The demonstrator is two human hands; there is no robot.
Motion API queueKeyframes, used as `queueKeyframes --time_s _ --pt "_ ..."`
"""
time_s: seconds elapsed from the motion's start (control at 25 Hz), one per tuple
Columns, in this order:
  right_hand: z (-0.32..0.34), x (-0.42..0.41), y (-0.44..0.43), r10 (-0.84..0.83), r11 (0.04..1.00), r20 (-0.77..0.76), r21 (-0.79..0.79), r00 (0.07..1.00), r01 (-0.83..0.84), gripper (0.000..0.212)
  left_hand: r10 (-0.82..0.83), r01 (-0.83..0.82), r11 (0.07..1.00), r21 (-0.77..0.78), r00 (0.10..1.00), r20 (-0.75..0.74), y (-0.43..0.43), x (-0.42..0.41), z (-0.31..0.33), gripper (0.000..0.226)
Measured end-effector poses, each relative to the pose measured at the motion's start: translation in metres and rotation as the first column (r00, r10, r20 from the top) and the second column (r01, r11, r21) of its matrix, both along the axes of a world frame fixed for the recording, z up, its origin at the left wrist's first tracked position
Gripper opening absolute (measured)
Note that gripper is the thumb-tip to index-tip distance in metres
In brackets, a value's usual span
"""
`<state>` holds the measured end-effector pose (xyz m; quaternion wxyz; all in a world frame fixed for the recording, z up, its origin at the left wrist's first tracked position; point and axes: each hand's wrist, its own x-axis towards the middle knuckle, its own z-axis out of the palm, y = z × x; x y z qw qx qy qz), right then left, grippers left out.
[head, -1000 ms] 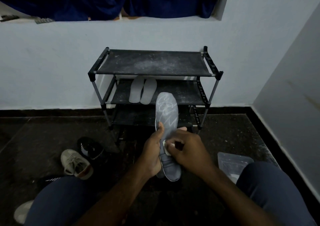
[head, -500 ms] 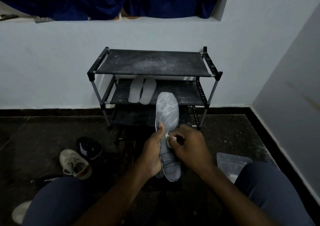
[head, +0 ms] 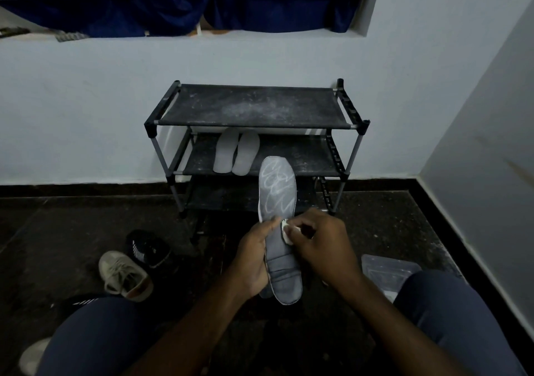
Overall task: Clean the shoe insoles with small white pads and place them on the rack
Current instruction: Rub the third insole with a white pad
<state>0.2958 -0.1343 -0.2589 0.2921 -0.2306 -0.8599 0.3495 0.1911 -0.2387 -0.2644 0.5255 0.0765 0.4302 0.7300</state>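
Dim room, dark stone floor (head: 72, 231), black three-tier shoe rack (head: 257, 110) against a pale wall. Left hand (head: 254, 257) grips the long grey foam insole (head: 278, 231) by its edge at mid-length; right hand (head: 320, 245) fingers pinch a small white pad (head: 286, 232) on its middle. Best practice, I judge: brace the insole from behind and wipe upward through the chalky scribbles. Two pale insoles (head: 237, 153) already lie on the middle shelf.

The white pad (head: 286, 232) was mostly hidden under the right hand's fingers (head: 300, 228); the clear container (head: 387, 271) sat partly behind the knee (head: 439, 303).
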Motion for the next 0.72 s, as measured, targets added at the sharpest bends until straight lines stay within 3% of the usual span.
queueKeyframes --time_s 0.16,0.36,0.56,0.72 --pt "0.000 0.000 0.005 -0.029 0.999 -0.064 -0.041 0.998 0.027 0.010 -0.031 0.028 0.998 -0.050 0.997 -0.074 -0.001 -0.002 -0.006 0.015" --pt "0.001 0.003 0.001 0.056 0.998 -0.017 0.022 0.998 -0.056 0.012 -0.052 0.052 0.999 -0.006 0.972 -0.229 0.001 -0.002 -0.013 0.053" --pt "0.004 -0.001 0.013 -0.030 0.999 -0.053 0.040 0.998 0.032 0.013 -0.059 0.030 0.995 -0.095 0.946 -0.319 0.003 -0.001 -0.026 0.057" --pt "0.005 0.000 0.000 0.157 0.984 -0.055 -0.076 0.986 -0.161 0.016 -0.040 0.030 0.999 -0.036 0.941 -0.336 0.004 0.001 -0.026 0.056"
